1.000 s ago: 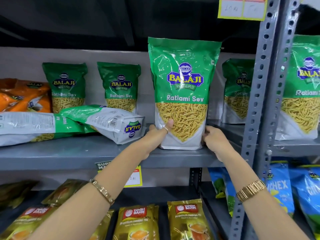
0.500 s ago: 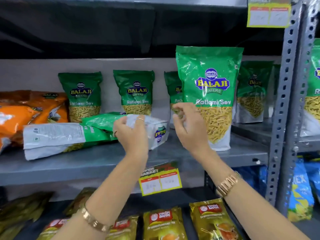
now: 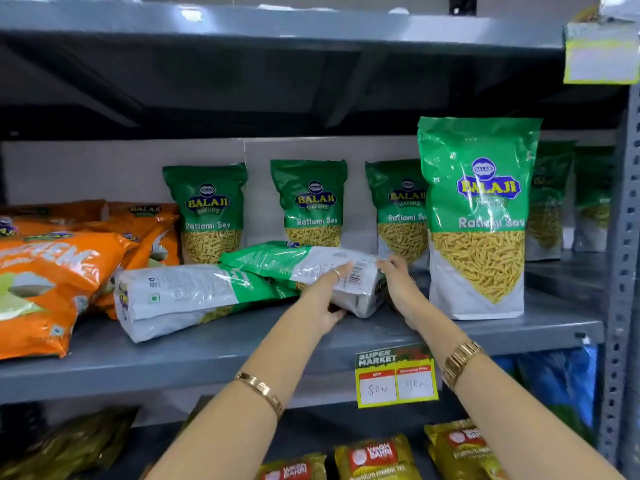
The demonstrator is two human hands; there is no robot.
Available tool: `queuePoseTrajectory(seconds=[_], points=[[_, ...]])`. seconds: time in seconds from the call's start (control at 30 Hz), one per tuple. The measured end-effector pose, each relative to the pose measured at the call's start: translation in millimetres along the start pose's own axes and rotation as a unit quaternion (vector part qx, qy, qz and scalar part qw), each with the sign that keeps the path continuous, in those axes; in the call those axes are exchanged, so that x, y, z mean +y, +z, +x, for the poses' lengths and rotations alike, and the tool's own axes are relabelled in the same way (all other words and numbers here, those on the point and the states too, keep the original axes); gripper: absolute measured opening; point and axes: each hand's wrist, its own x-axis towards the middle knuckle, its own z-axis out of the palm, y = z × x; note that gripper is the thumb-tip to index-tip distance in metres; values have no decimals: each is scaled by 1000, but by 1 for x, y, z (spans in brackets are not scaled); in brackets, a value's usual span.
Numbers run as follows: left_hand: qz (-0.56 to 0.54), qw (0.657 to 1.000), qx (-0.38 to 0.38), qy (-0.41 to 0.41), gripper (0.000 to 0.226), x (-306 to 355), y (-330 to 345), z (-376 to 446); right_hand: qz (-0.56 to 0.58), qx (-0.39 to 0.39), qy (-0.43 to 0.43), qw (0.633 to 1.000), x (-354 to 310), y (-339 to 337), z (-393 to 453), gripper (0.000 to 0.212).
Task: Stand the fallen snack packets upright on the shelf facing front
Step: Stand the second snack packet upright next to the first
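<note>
Two green-and-white Ratlami Sev packets lie flat on the grey shelf (image 3: 214,355), backs up. The upper fallen packet (image 3: 298,261) rests across the lower fallen packet (image 3: 187,299). My left hand (image 3: 323,299) grips the upper packet's right end from the front. My right hand (image 3: 398,282) holds that same end from the right side. A large Ratlami Sev packet (image 3: 476,220) stands upright and faces front just to the right of my hands. Three smaller packets (image 3: 310,202) stand upright at the back of the shelf.
Orange snack packets (image 3: 52,278) lie piled at the left of the shelf. A price tag (image 3: 396,377) hangs from the shelf's front edge. A grey perforated upright (image 3: 623,271) bounds the right. Tea packets (image 3: 377,459) stand on the shelf below.
Both hands left the upright large packet and moved left to the upper fallen packet, closing on its right end. The camera view shifted left.
</note>
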Motion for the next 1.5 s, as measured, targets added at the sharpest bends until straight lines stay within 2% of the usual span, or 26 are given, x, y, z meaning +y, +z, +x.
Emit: queuePoseTrajectory(seconds=[0.1,0.13,0.2,0.23,0.37,0.43,0.47,0.6,0.7,0.77,0.9,0.97,1.0,1.03,1.1,1.17,1.27,1.33,1.4,1.5], points=[[-15,1000,3,22,73,-4,0,10,48,11,-14,999,-1,0,-4,29],[-16,999,4,38,71,-6,-1,11,73,12,-11,997,-2,-1,-6,35],[-4,997,10,80,52,-7,-5,10,120,-3,-6,993,-2,-2,-5,67],[11,994,9,105,49,-6,-7,10,128,-22,-15,991,-1,-2,-5,76],[107,976,1,191,82,14,-17,3,73,-103,-35,991,4,0,-3,84],[148,968,-16,204,87,24,-24,-1,20,-136,-44,990,5,3,-7,96],[160,965,-31,204,86,27,-27,-1,-3,-138,-47,989,6,3,-7,94],[173,961,-36,211,79,24,-41,4,-82,-133,-82,984,12,1,-8,62],[190,953,-26,234,72,22,-42,1,-148,-115,-91,978,10,2,-12,73],[225,943,-38,242,71,23,-39,-3,-118,-125,-67,983,12,4,-4,80],[277,928,-53,243,78,24,-38,-5,66,-196,0,978,-3,2,4,77],[280,928,-51,239,79,24,-38,-6,95,-219,8,971,-11,2,8,47],[284,928,-45,239,79,25,-38,-7,101,-221,2,970,-15,1,12,38],[292,925,-41,239,78,25,-38,-8,105,-217,-8,971,-19,0,16,42],[307,919,-31,244,75,26,-37,-11,123,-214,-22,969,-24,-2,25,65],[313,914,9,260,65,20,-34,-15,136,-224,-21,965,-30,-1,27,64],[322,896,106,289,48,2,-29,-20,133,-251,-12,959,-30,0,29,44],[349,880,121,298,44,-2,-30,-18,105,-252,-22,962,-29,1,26,39],[371,882,106,270,44,6,-35,-16,73,-232,-32,969,-28,1,25,57],[375,904,50,200,46,23,-47,-11,42,-169,-47,984,-26,5,20,114]])
